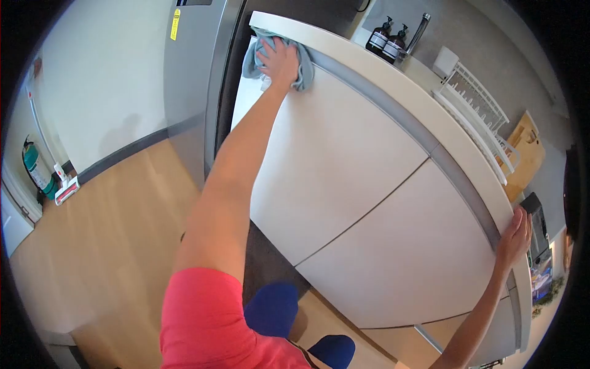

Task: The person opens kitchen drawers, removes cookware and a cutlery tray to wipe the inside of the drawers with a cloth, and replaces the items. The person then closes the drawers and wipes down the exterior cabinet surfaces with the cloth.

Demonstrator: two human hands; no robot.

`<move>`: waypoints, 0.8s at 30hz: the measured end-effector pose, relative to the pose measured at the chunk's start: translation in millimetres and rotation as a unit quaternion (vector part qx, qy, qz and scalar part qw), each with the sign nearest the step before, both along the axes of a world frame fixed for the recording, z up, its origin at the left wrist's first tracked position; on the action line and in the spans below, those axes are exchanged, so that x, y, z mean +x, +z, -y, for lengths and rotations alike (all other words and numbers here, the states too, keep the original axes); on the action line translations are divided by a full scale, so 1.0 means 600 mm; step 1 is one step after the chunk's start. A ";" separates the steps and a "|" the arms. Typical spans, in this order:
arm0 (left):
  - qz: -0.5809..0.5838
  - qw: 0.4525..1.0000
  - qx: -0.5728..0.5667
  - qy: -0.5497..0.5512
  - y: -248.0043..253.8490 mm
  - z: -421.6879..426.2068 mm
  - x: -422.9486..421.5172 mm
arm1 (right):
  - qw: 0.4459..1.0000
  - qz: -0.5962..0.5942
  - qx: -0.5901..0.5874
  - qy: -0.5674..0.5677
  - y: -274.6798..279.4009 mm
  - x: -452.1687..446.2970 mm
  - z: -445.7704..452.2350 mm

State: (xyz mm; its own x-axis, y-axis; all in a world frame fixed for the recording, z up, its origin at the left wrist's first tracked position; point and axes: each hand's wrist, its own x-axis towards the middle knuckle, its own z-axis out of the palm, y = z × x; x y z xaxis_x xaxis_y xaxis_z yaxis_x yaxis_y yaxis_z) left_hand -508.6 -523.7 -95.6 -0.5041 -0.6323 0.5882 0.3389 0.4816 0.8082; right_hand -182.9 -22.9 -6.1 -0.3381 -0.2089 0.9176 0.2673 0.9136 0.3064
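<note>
Left hand [280, 61] pressed onto blue-grey cloth [303, 66], fingers spread fairly wide over it; cloth bunched against upper corner of white cabinet front [344, 154], just under rim of surface [369, 59], beside steel-grey appliance [193, 80]

Right hand [515, 237] well apart from cloth, at edge of surface, fingers held close together, no object seen in grip

Near back of surface: two pump bottles [379, 37], tap [420, 34], white dish rack [476, 101], wooden board [527, 154] nearest right hand
</note>
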 end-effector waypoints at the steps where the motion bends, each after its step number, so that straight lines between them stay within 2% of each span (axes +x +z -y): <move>1: -0.044 0.998 -0.039 0.010 -0.026 0.015 -0.014 | 0.999 -0.022 0.026 -0.010 -0.002 -0.002 0.000; 2: -0.084 0.993 -0.078 0.019 -0.066 0.032 -0.034 | 1.000 -0.017 0.017 -0.001 -0.001 -0.004 -0.004; 3: -0.074 0.982 -0.159 0.065 -0.127 0.052 -0.055 | 1.000 -0.010 0.007 0.007 0.000 -0.003 -0.009; 5: -0.055 0.932 -0.324 0.153 -0.283 0.092 -0.088 | 1.000 -0.008 -0.001 0.008 -0.002 -0.001 -0.010; 6: -0.068 0.948 -0.286 0.122 -0.359 0.095 -0.084 | 1.000 -0.014 0.003 0.001 -0.002 0.000 -0.002; 8: 0.082 0.945 -0.289 0.128 -0.523 0.140 -0.214 | 1.000 -0.014 -0.003 -0.006 -0.003 -0.001 0.007; 10: 0.195 0.956 -0.217 -0.008 -0.328 0.113 -0.063 | 1.000 0.006 -0.021 -0.004 -0.001 0.003 0.009; 12: -0.058 0.962 -0.265 0.031 -0.229 0.132 -0.109 | 1.000 0.015 -0.008 0.003 0.001 0.002 0.002; 14: -0.206 0.963 -0.158 0.071 -0.071 0.095 -0.078 | 1.000 0.006 0.010 0.006 0.003 0.000 -0.001; 15: -0.134 0.953 -0.249 0.107 -0.043 0.112 -0.075 | 1.000 -0.004 0.022 0.004 0.001 -0.001 0.000; 17: 0.006 0.891 -0.419 0.172 -0.010 0.152 -0.078 | 1.000 -0.005 0.016 0.006 -0.003 0.001 -0.002; 18: -0.061 0.907 -0.369 0.192 -0.010 0.148 -0.070 | 1.000 0.004 -0.001 0.010 -0.001 0.002 0.001; 20: -0.089 0.852 -0.484 0.178 -0.007 0.163 -0.054 | 1.000 0.003 -0.016 0.007 -0.001 0.005 0.004; 23: -0.214 0.909 -0.348 0.081 -0.001 0.116 -0.029 | 1.000 -0.027 -0.001 0.002 -0.005 0.002 0.011; 24: -0.234 0.907 -0.343 0.072 -0.007 0.095 -0.020 | 1.000 -0.029 0.002 -0.004 -0.005 0.000 0.010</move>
State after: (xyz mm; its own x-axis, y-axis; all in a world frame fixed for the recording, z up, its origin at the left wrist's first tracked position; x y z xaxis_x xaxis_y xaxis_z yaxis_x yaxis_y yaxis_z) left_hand -520.9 -580.5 -99.5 -0.0390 -0.0756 0.9964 0.4606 0.8835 0.0851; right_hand -182.7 -28.7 -9.3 -0.2856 -0.2101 0.9350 0.2920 0.9102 0.2937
